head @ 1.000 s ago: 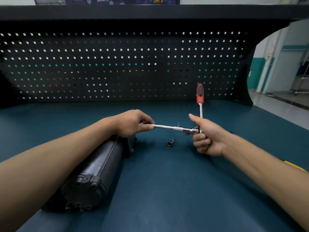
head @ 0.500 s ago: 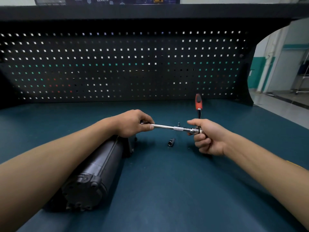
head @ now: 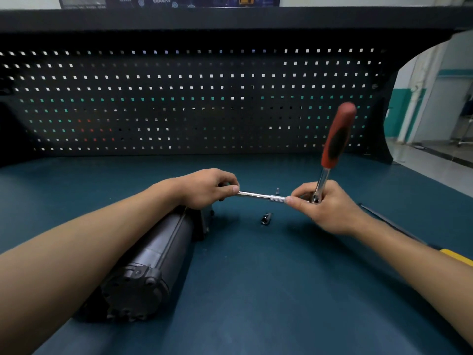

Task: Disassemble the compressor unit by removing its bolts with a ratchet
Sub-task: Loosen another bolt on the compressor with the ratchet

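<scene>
Dark teal desk (head: 256, 298) backed by a black pegboard (head: 192, 98) under a black shelf (head: 230, 19); to the right, an opening (head: 440, 116) onto a pale room with a teal wall band. The black compressor unit (head: 153, 257) lies on the left half of the desk, position unchanged from half a second ago. The ratchet (head: 337, 134) differs: its red-and-black handle, then near upright, now leans to the right and stands higher against the pegboard. The compressor's long axis runs from near left to far centre, its bolted end cap facing the camera and its far end under the left hand (head: 204, 188). That hand's fingers are curled round the left end of the chrome extension bar (head: 258, 195), which lies nearly level, left to right; what it meets beneath the hand is hidden. The right hand (head: 330, 211) pinches the bar's knurled end between thumb and forefinger, remaining fingers wrapped about the ratchet head. A loose socket (head: 266, 218) lies on the desk below the bar; a small bolt (head: 277, 190) stands just behind it.
</scene>
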